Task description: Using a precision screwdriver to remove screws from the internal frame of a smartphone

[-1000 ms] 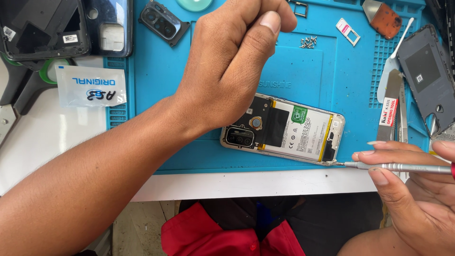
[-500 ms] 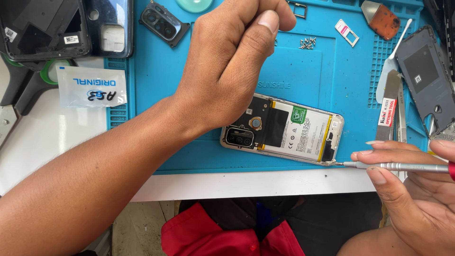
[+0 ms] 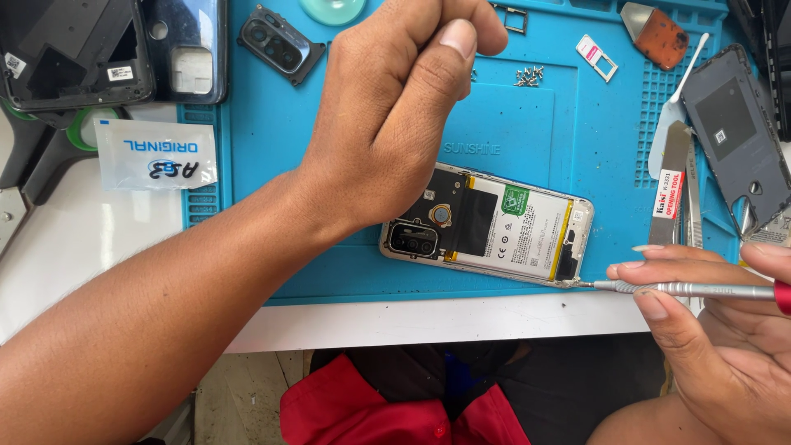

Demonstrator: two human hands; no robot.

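Observation:
An opened phone (image 3: 494, 224) lies face down on the blue work mat (image 3: 272, 156), its battery and camera module exposed. My right hand (image 3: 717, 330) holds a thin silver screwdriver (image 3: 684, 289) level, with the tip at the phone's lower right corner. My left hand (image 3: 395, 115) hovers above the phone's left end with fingers curled shut; whether it pinches something small is hidden. A small heap of loose screws (image 3: 529, 76) lies on the mat behind the phone.
A dark phone back cover (image 3: 66, 49) and a camera bezel (image 3: 280, 43) lie at the far left. A small white packet (image 3: 156, 154) rests on the mat's left edge. A grey back cover (image 3: 733, 132), a metal opening tool (image 3: 669, 185) and a SIM tray (image 3: 597, 58) sit right.

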